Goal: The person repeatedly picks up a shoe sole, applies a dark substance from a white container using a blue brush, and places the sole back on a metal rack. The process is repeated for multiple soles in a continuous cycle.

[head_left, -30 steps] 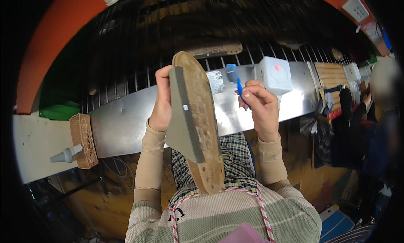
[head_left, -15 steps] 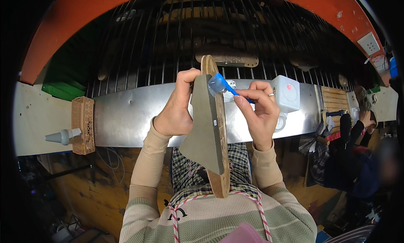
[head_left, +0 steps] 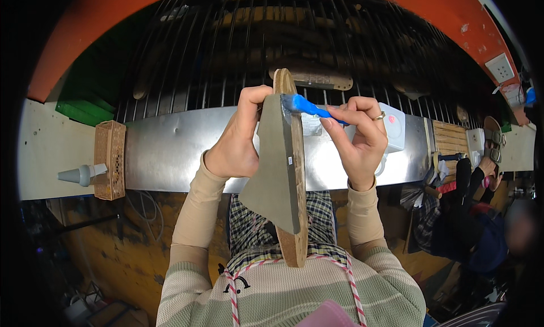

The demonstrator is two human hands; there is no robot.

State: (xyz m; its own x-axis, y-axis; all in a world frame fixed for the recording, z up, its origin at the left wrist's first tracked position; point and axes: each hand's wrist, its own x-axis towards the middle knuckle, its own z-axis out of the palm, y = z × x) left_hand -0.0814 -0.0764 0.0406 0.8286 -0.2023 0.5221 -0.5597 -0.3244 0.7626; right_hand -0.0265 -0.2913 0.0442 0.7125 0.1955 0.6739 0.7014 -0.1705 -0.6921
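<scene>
Upright in front of me stands a shoe [head_left: 263, 162] with an olive-grey upper and a brown cork sole [head_left: 297, 245]. My left hand [head_left: 233, 143] grips its upper end, with the fingers partly hidden behind the upper. Between thumb and fingers, my right hand [head_left: 364, 135] pinches the handle of a blue brush [head_left: 317, 109]. The brush's head touches the upper's border near the top, beside the sole edge. A darker, wet-looking strip runs down this border, with a small white tag on it.
Behind the metal bench [head_left: 164, 151] is a dark rack of bars [head_left: 226, 55] carrying several shoe parts. A white container [head_left: 393, 128] stands behind my right hand. At left are a woven basket [head_left: 109, 160] and a grey cone [head_left: 79, 175]. A co-worker's hands [head_left: 491, 171] hold a sandal [head_left: 494, 139] at right.
My right hand has shifted slightly up and right, and the brush handle lies flatter. The brush head now presses on the border near the shoe's top. A shoe part on the rack sits slightly farther right.
</scene>
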